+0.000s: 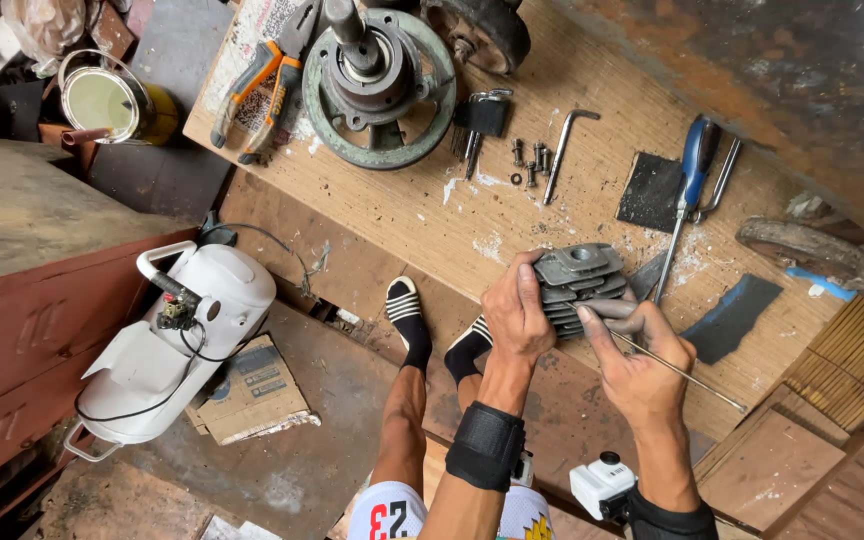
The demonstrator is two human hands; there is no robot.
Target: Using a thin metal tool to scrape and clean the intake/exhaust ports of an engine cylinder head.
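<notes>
Far left there's a paint can [104, 100] with pale stuff inside, sitting down by a rusty red cabinet [22, 330]. Below that a white tank [187, 340] lies on its side on the floor, black wire looped round it, with a flattened cardboard box [252, 395] just beside it.

Up on the wooden worktop [402, 215], orange-handled pliers [257, 85] lie at the left end, right next to a big greenish pulley wheel [380, 85] with a shaft sticking up. A bunch of keys [482, 120] sits just right of the wheel, then a few small bolts [534, 158] and an L-shaped hex key [564, 150].

The person's feet in black-and-white socks [410, 320] are below the worktop edge.

The left hand [517, 315] is wrapped around the left side of a grey finned cylinder [582, 285], which rests at the near edge of the worktop, roughly centre-right in view. The right hand [642, 370] is touching the cylinder's right side, fingers pinched closed on a thin metal rod [687, 375] that runs off to the right. So both hands are on the cylinder, close together, almost touching.

Just right of that, a blue-handled screwdriver [690, 185] lies pointing down toward the cylinder, beside a dark sandpaper square [650, 190]. Another dark strip [734, 318] lies further right, near a rusty curved piece [812, 250].
</notes>
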